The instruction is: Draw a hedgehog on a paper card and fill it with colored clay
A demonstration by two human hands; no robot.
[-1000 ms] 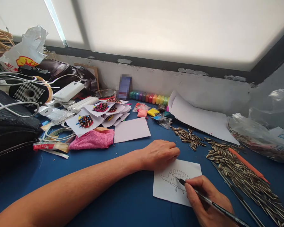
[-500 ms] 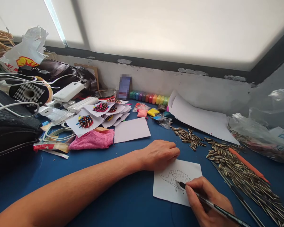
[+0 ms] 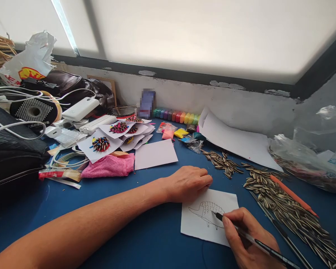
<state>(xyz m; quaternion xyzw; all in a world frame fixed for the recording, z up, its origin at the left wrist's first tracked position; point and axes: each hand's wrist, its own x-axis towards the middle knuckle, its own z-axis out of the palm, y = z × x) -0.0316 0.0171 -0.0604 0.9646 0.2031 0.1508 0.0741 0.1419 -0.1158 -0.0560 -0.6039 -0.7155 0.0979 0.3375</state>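
Observation:
In my right hand (image 3: 252, 237) is a black-and-clear pen (image 3: 248, 236), its tip on a small white sheet of paper (image 3: 194, 226). Drawn there in thin dark lines is an animal (image 3: 210, 211) with a pointed snout, short legs and rows of curved marks over its back. My left hand (image 3: 189, 183) rests at the sheet's upper left edge, fingers curled under; their inner side is hidden. Beside my right hand lies another dark pen (image 3: 281, 231), along a spread of striped sunflower seeds (image 3: 291, 213).
An orange stick-like piece (image 3: 294, 195) lies on the seeds. Further back are blank white paper (image 3: 156, 154), a pink cloth (image 3: 109, 165), seed-decorated cards (image 3: 85, 151), coloured clay packs (image 3: 182, 117) and large curled sheets (image 3: 235, 144). Bags and cables crowd the left; a plastic bag (image 3: 310, 160) stands right.
My right hand and the pen tip have shifted slightly to the right across the drawing, with more curved marks on the animal's body. My left hand stays in place.

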